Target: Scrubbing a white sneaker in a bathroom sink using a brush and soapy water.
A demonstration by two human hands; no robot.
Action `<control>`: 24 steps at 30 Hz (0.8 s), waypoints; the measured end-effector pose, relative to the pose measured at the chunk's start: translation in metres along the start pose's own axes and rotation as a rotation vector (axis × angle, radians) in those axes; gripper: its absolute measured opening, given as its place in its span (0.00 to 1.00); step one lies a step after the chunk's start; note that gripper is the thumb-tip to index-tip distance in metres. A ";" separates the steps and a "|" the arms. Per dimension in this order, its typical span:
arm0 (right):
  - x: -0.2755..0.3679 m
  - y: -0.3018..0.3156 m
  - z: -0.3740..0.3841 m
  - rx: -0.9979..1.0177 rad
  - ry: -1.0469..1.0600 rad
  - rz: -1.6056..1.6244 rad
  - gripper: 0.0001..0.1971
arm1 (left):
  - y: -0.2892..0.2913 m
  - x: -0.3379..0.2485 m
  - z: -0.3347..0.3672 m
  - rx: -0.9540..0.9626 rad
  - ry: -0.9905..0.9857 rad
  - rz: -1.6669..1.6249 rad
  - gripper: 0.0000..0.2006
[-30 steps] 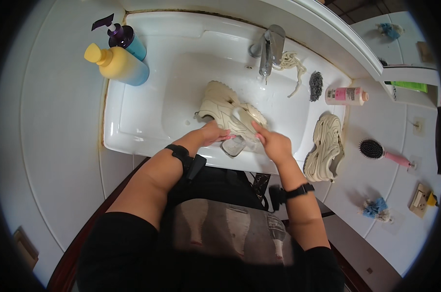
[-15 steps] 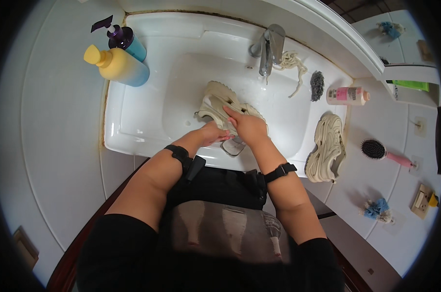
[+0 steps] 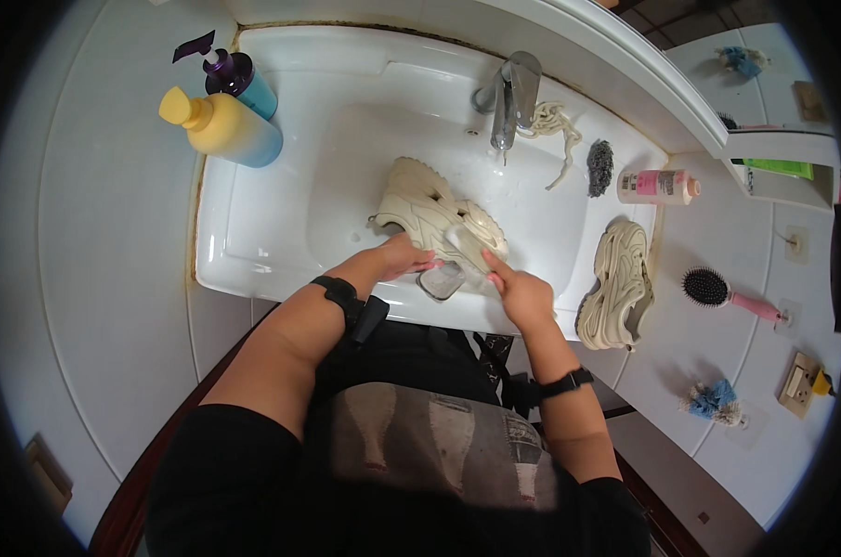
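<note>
A cream chunky sneaker lies tilted over the near side of the white sink. My left hand is closed on its near edge and steadies it. In my right hand is a pale brush, its head against the side of the sneaker. Most of the brush's handle is hidden by my fingers. Between my hands, a grey rounded piece sticks out at the sink's front rim; whether it belongs to the sneaker I cannot tell.
A second sneaker rests on the sink's right ledge. Behind it are a pink-and-white bottle, a steel wool pad, cream shoelaces and the faucet. A yellow-blue bottle and a purple-topped pump bottle stand left.
My right hand has drawn back toward me and to the right, bringing the brush into sight along the sneaker's side. My left hand keeps its hold.
</note>
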State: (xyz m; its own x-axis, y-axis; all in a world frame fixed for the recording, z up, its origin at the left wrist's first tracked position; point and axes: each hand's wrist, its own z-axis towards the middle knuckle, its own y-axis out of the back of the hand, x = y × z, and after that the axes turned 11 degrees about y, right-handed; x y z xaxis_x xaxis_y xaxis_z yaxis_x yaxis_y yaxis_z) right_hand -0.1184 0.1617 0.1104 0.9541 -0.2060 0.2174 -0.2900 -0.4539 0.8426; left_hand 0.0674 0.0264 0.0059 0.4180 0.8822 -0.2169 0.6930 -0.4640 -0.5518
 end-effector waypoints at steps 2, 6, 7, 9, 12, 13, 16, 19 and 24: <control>0.017 -0.002 0.028 -0.079 0.070 0.035 0.19 | 0.005 0.004 0.007 0.019 -0.010 -0.009 0.20; 0.056 0.022 0.085 -0.017 0.110 0.020 0.19 | -0.002 0.001 0.000 -0.002 -0.039 0.022 0.20; 0.057 0.026 0.090 -0.016 0.116 0.020 0.19 | -0.002 0.001 0.000 -0.006 -0.041 0.018 0.20; 0.061 0.030 0.095 -0.010 0.144 -0.017 0.19 | 0.001 0.001 0.002 0.016 -0.039 0.000 0.19; 0.039 0.021 0.074 -0.020 0.126 0.003 0.19 | 0.004 0.002 0.006 0.002 -0.022 0.033 0.19; 0.025 0.012 0.062 -0.079 0.118 0.032 0.19 | 0.006 0.004 0.009 0.002 -0.026 0.027 0.19; -0.008 0.004 0.015 -0.066 0.045 0.034 0.18 | 0.010 0.005 0.011 -0.018 0.019 0.015 0.19; -0.011 0.001 -0.017 0.011 -0.010 0.029 0.18 | 0.005 0.004 0.003 -0.028 -0.015 0.039 0.19; 0.005 -0.005 0.019 -0.039 0.055 0.036 0.19 | 0.011 0.004 0.010 -0.009 -0.034 0.045 0.18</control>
State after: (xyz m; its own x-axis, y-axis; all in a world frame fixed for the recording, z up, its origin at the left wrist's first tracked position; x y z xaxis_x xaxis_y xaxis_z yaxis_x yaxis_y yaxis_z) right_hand -0.1138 0.1466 0.0981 0.9460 -0.1733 0.2738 -0.3222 -0.4130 0.8518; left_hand 0.0707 0.0256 -0.0085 0.4289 0.8627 -0.2681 0.6796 -0.5036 -0.5334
